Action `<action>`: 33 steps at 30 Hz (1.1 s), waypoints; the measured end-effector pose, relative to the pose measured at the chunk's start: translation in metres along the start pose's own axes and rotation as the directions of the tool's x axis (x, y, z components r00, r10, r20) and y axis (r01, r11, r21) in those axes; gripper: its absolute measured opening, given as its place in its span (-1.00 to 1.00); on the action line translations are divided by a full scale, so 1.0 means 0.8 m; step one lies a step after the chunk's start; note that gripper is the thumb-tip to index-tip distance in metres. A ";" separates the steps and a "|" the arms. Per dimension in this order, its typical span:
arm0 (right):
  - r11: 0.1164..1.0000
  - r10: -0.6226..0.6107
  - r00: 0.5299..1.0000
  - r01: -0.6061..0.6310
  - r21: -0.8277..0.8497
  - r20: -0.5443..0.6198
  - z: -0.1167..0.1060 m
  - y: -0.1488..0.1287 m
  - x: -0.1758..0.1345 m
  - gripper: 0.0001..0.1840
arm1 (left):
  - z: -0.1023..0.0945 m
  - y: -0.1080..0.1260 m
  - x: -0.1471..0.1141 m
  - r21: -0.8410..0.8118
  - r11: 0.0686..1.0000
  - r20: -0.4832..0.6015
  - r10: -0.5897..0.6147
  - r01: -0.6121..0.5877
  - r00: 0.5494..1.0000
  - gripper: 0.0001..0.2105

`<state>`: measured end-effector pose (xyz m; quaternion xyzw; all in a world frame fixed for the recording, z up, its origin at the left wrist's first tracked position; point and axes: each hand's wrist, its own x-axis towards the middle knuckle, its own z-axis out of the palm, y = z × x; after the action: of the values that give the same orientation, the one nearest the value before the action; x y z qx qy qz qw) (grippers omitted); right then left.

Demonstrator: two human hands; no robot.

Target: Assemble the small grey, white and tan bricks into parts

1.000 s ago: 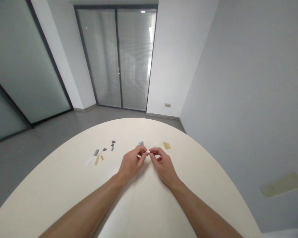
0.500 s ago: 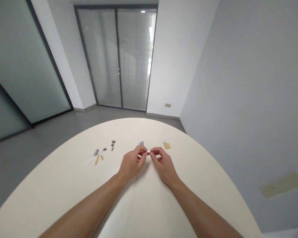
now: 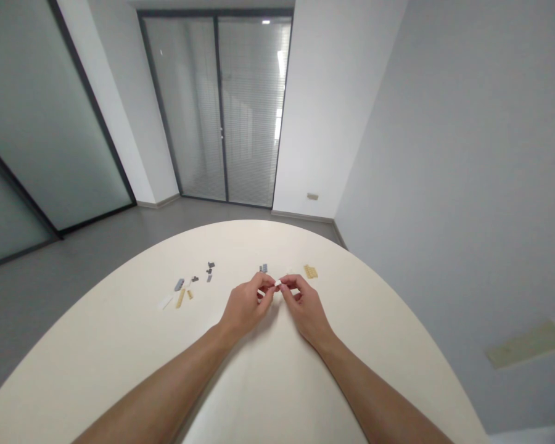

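A small white toy building brick (image 3: pixel 278 283) is pinched between the fingertips of both my hands, just above the table. My left hand (image 3: pixel 250 299) grips it from the left with thumb and forefinger. From the right, my right hand (image 3: pixel 304 302) holds it the same way. Its exact shape is too small to make out. Just beyond my left fingers lie blue-grey pieces (image 3: pixel 264 268), partly hidden. Tan plates (image 3: pixel 310 271) lie beyond my right hand.
On the round white table (image 3: pixel 120 364), a loose group to the left holds a grey piece (image 3: pixel 179 284), a long tan strip (image 3: pixel 180 298), a white strip (image 3: pixel 166 301) and several dark pieces (image 3: pixel 210 265). A grey wall (image 3: pixel 444 185) stands close on the right.
The white brick has tilted slightly between my fingertips. Both hands stay in nearly the same place, and the pieces on the table have not moved.
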<state>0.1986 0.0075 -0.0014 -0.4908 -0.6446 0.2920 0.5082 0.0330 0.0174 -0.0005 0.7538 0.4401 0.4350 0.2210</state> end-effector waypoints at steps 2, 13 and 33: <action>1.000 0.000 1.000 0.000 0.003 0.003 0.000 0.001 0.000 -0.83 | 0.000 0.000 0.000 0.001 1.000 0.006 0.001 -0.001 1.000 -0.89; 0.996 -0.067 0.996 0.070 -0.059 0.053 -0.002 -0.003 -0.001 -0.77 | 0.002 -0.003 0.000 0.010 1.000 -0.009 -0.009 0.009 1.000 -0.89; 0.978 -0.192 0.974 0.201 -0.062 0.124 0.000 -0.001 -0.004 -0.59 | 0.000 -0.002 0.001 0.051 0.995 -0.054 -0.079 0.082 0.995 -0.86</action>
<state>0.1986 0.0042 -0.0018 -0.4250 -0.7291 0.2447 0.4773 0.0327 0.0192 -0.0012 0.7296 0.4870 0.4333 0.2068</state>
